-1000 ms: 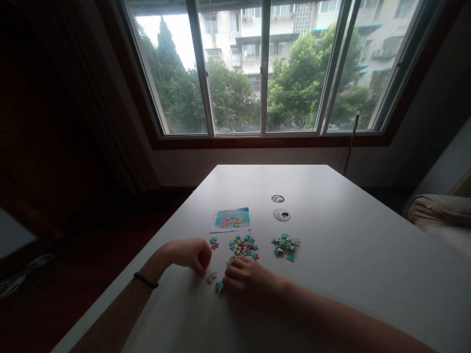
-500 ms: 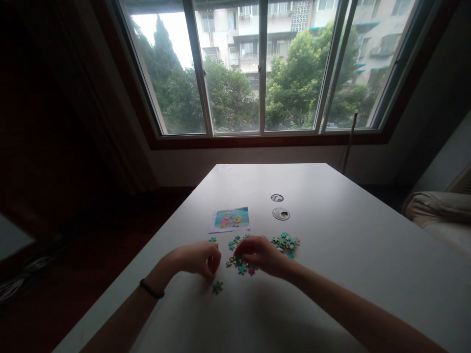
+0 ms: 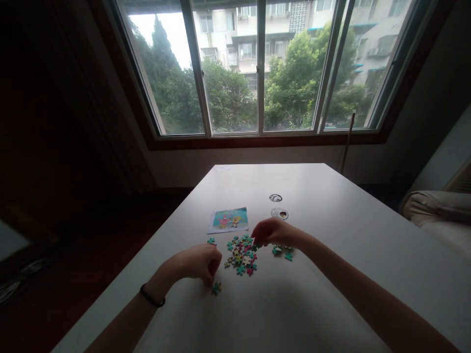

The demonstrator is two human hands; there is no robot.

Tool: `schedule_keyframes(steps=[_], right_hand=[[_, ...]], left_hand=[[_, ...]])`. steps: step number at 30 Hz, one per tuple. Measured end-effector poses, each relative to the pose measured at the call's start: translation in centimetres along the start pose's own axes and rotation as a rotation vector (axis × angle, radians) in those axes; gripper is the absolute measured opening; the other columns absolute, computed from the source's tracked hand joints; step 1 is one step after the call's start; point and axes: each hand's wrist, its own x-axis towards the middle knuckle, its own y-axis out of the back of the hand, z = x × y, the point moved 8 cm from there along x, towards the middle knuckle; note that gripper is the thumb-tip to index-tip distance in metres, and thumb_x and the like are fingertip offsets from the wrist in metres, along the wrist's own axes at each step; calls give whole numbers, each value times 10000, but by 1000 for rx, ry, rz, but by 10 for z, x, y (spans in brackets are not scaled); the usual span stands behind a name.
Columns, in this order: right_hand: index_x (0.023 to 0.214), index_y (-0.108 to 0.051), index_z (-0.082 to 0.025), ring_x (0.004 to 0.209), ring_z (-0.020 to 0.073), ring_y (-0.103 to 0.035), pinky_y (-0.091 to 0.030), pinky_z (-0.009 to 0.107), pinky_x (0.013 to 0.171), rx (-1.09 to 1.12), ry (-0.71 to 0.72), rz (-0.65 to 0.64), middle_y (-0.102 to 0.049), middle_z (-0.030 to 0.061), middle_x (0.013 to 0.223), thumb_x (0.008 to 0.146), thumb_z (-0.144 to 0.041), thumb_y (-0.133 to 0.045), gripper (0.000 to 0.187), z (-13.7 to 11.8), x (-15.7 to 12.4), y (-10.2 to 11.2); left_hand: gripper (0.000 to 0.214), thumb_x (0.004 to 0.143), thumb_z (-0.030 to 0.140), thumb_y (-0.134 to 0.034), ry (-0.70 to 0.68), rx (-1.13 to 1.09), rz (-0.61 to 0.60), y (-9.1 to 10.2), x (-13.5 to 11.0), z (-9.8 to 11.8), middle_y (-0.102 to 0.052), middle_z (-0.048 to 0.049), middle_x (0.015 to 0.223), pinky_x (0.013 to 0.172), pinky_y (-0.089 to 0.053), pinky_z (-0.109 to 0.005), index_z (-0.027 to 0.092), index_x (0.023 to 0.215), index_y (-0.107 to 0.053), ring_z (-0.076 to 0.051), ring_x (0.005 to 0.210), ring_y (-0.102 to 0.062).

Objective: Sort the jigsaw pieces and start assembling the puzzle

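Observation:
My left hand [image 3: 204, 263], with a dark band on its wrist, is curled closed low over the white table [image 3: 294, 304]. Its fingertips meet the edge of a small green and yellow jigsaw puzzle piece [image 3: 217, 288]; whether they grip it I cannot tell. My right hand [image 3: 274, 232] pinches at the right edge of a pile of jigsaw pieces [image 3: 241, 260] in green, pink and yellow. A dark green puzzle piece [image 3: 256, 247] shows at its fingertips. Partly behind my right forearm lies a second group of pieces [image 3: 288, 256].
A picture card [image 3: 230, 218] with cartoon figures lies beyond the pile. Two round discs [image 3: 275, 198] [image 3: 279, 214] rest farther right. One green piece [image 3: 212, 241] sits beyond my left hand. A window [image 3: 235, 98] stands past the table, and a light cushioned seat [image 3: 423, 208] at right.
My right hand has moved right and away from me, from over the middle of the pile to its right edge, uncovering more pieces. My left hand has hardly moved.

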Motion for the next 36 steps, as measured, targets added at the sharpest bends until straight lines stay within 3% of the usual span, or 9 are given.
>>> schedule_keyframes(steps=[6,11,14,17,19,21,25,30,36], right_hand=[[805,-638,-110,606,125,-614,-497,239,582,-32,-31,34,-663,27,666,588,-133,-685,223,0,-2,9],[792,-638,-114,620,145,-624,-504,267,606,-133,23,77,-661,33,657,618,-134,-673,179,2,-1,8],[862,-635,-131,680,157,-636,-512,284,636,-186,68,146,-675,61,782,676,-190,-662,197,3,-1,7],[955,-620,-163,791,172,-636,-510,300,694,-311,119,206,-655,81,951,736,-244,-635,234,-1,-3,7],[966,-618,-165,804,179,-632,-506,301,697,-381,127,226,-652,82,948,758,-271,-620,233,-4,-5,7],[951,-625,-156,774,178,-630,-501,292,675,-394,123,236,-661,76,891,771,-302,-609,232,-6,-5,7],[900,-652,-135,708,160,-616,-483,268,646,-298,139,187,-668,63,789,764,-374,-612,277,-10,-1,-5],[825,-670,-120,646,141,-594,-459,241,594,-126,113,78,-660,47,716,692,-393,-679,304,-10,2,-32],[684,-641,-106,548,102,-537,-405,212,526,18,116,126,-612,5,597,639,-296,-709,207,-7,3,-46]], left_hand=[[187,527,217,-719,28,-25,8,4,-2,2,-580,15,685,474,-329,-203,181,684,-624,-164,640,-515],[203,528,159,-686,18,-113,-31,0,-2,1,-586,12,684,487,-346,-207,186,725,-646,-167,638,-522],[152,550,161,-656,-7,-182,-47,-4,-2,-5,-592,7,659,477,-353,-207,184,700,-661,-163,602,-524],[118,559,168,-657,-28,-228,-19,-3,-1,-10,-590,10,639,470,-351,-203,176,677,-665,-151,574,-515],[94,591,186,-655,-53,-272,12,2,-1,-7,-583,19,618,480,-356,-201,170,683,-660,-137,561,-507],[99,626,223,-669,-100,-468,64,10,1,0,-587,19,599,503,-375,-205,155,695,-647,-131,561,-517],[241,634,329,-715,-178,-910,223,27,10,10,-622,2,653,607,-432,-246,141,743,-610,-141,632,-567],[243,603,299,-756,-146,-1103,384,29,21,13,-638,-1,622,569,-397,-220,125,712,-627,-114,586,-553],[275,547,318,-795,-111,-1237,416,19,24,16,-658,-12,621,609,-445,-246,121,679,-656,-133,595,-585]])
